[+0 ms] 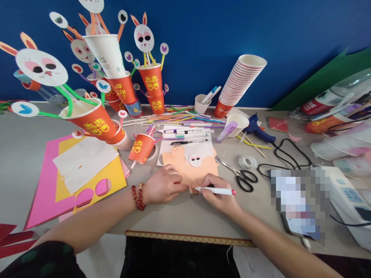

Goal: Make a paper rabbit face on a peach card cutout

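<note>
My right hand (pixel 216 190) grips a white marker with a red cap (pixel 216 190), its tip touching the near edge of a peach paper sheet (pixel 185 165) where small ear-like outlines are drawn. My left hand (pixel 164 186), with a red bead bracelet at the wrist, is curled with its fingertips pressed on the same sheet's near left edge. A white round bunny face cutout (pixel 195 160) lies on the peach paper just beyond both hands.
Scissors (pixel 240 175), a tape roll (pixel 247 161) and a blue glue gun (pixel 259 132) lie to the right. Straws and pens (pixel 185 127) lie behind. Red cups (pixel 142 148), a cup stack (pixel 239 83), pink and yellow sheets (pixel 87 181) surround; a power strip (pixel 348 197) sits far right.
</note>
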A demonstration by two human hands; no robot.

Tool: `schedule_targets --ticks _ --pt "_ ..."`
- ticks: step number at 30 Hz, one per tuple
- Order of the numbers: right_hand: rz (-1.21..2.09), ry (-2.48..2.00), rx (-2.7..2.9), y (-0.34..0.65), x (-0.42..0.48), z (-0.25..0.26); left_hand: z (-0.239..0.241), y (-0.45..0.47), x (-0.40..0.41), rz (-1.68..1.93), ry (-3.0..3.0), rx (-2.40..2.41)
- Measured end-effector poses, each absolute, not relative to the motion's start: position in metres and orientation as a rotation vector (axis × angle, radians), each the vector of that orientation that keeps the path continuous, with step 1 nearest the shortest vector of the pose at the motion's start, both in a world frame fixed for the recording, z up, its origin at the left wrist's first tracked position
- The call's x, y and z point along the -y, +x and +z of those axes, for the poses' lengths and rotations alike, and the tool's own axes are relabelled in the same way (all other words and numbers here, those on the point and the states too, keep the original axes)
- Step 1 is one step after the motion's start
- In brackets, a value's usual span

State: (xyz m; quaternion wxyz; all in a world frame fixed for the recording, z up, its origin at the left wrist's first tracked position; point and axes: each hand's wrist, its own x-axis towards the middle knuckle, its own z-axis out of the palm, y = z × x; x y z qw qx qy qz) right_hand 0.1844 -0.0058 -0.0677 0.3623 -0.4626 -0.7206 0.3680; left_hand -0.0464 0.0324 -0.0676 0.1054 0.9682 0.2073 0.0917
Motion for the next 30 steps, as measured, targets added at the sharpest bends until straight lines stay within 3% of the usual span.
schedule_targets --ticks 30 --pt "0.804 -1.354 1.975 0.1817 0.0054 -0.0675 -0.0658 -0.0451 -0.0323 0.263 2.84 -0.631"
